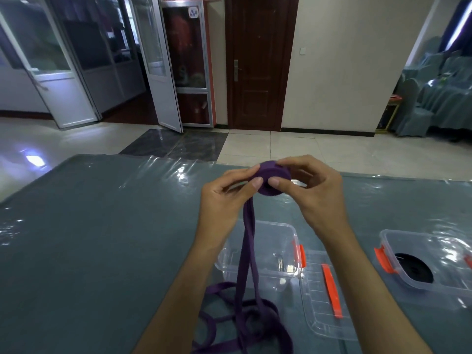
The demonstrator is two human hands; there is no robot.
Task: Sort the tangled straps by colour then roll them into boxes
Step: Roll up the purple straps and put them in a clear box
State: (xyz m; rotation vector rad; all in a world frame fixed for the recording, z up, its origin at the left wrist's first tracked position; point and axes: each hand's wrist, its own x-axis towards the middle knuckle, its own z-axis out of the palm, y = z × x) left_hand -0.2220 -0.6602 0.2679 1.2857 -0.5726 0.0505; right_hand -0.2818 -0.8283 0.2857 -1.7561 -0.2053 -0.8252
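Note:
A purple strap is partly wound into a roll [273,174] held in the air above the table. My right hand [311,190] grips the roll between thumb and fingers. My left hand [224,198] pinches the strap where it meets the roll. Two lengths of the purple strap [246,254] hang down from the roll to a loose tangle [245,320] on the table near me. Under my hands stands a clear plastic box [281,241] with nothing inside. A second clear box [431,261] at the right holds a rolled black strap [413,268].
A clear lid [327,297] with an orange clip lies between the two boxes. The table [102,238] has a grey-green cloth under shiny plastic film. Beyond its far edge is tiled floor, a dark wooden door and covered chairs at the right.

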